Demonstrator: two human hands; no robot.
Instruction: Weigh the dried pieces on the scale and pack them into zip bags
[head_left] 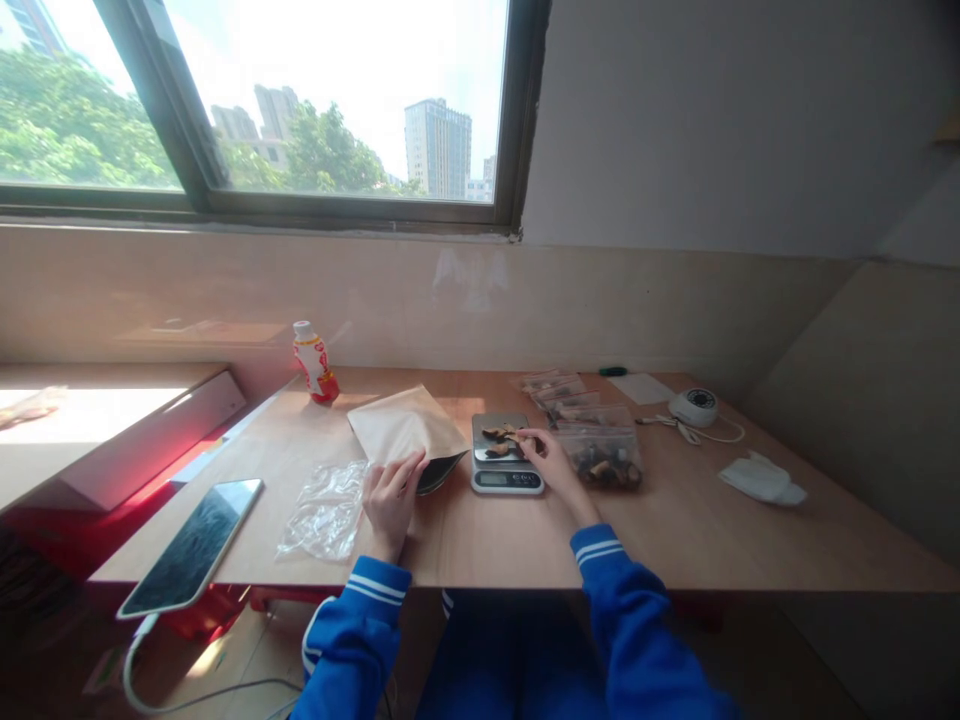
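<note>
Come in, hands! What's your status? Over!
Left hand on tan paper pouch. Right hand pinching dark dried piece over steel digital scale. Clear plastic bag nearby.

A red-and-white plastic drink bottle [315, 365] stands by the wall, a flat black tablet [191, 545] lies leftward, and a crumpled white tissue [761, 478] lies rightward.

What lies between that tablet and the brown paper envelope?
A crumpled clear plastic bag lies between the tablet and the brown paper envelope, on the table, in the head view.

Worn on the head, our single view faces forward and down, across the long light-wood table [697, 530] toward the dark-framed glass window [300, 110].
</note>
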